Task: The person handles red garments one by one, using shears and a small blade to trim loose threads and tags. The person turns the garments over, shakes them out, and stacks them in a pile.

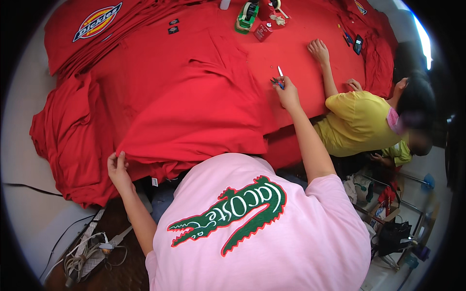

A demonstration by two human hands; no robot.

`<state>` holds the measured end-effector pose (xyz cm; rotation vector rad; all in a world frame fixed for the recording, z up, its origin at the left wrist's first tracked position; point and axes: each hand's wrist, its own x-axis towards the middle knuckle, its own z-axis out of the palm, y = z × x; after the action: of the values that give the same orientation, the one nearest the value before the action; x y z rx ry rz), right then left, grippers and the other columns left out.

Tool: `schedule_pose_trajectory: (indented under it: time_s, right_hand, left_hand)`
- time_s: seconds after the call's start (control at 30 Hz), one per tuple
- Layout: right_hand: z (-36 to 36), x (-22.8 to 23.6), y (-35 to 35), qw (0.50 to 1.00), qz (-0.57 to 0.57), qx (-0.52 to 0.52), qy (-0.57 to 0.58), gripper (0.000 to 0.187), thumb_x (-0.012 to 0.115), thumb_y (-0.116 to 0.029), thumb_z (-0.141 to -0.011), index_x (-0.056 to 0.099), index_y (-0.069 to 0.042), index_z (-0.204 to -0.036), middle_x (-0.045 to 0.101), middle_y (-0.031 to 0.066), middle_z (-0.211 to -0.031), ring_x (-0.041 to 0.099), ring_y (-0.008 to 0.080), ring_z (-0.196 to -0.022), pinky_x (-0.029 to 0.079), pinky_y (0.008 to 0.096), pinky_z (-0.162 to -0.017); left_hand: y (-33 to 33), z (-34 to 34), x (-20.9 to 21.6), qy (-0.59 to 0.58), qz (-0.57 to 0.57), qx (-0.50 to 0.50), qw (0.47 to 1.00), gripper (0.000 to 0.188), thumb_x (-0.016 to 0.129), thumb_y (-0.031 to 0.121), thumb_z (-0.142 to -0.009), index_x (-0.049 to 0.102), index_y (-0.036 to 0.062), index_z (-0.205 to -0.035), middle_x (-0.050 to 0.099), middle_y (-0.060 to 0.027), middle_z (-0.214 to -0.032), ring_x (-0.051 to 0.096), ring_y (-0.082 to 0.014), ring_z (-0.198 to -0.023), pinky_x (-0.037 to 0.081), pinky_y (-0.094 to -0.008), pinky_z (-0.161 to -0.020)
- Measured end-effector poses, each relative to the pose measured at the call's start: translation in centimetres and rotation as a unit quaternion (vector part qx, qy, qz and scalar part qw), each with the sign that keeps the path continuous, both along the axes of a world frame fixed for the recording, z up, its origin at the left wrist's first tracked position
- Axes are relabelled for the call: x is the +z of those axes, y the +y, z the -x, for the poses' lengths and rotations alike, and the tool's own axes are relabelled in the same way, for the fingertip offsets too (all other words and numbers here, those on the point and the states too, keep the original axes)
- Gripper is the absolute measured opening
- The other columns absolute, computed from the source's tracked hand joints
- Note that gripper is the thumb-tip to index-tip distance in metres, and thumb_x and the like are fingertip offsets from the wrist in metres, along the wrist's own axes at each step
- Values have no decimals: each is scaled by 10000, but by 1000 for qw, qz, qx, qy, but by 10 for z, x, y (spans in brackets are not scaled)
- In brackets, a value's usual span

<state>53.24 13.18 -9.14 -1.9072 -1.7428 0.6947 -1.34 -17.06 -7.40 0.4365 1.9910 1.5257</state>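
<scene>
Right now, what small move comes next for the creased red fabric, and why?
Perhaps pull the creased red fabric gently flatter with the left hand: that hand pinches its near left edge, folds run across it, and the right hand holds blue-handled scissors off to the side.

tool (277, 83) in right hand (289, 93): grip partly hidden | pink shirt (296, 242): cut off below

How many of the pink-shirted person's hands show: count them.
2: left hand pinching the red fabric, lower left; right hand holding what looks like small scissors, right of centre. Neither is hidden.
</scene>
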Motion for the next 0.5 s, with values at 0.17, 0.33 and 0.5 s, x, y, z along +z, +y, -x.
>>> schedule_pose_trajectory:
  time_s: [0.17,0.33,0.5]
  right_hand:
    - [-1,-8,-26,964,-220,73,-128,350,732,-104,-888,686,-86,-1235,697,138,-1006,658,314,-1028,523,427,-908]
    - [30,-13,-42,974,-94,205,17,280,708,-75,-875,732,-93,-1153,651,115,-1139,585,321,-1115,464,412,-1029]
    - [74,1,-50,958,-72,266,85,255,748,-111,-846,719,-72,-1097,663,92,-1125,574,304,-1136,448,424,-1039]
  left_hand:
    - [-23,-4,-41,-40,98,-13,994,216,790,268,-955,649,130,-1043,654,45,-909,607,-57,-817,447,-214,-672]
    - [-26,0,-53,-45,133,-49,989,274,798,301,-945,653,106,-1071,681,-4,-978,651,-105,-891,480,-239,-711]
    - [18,-44,1,378,137,-123,907,455,811,149,-891,608,29,-1280,595,-127,-1373,645,-214,-1138,528,-346,-929]
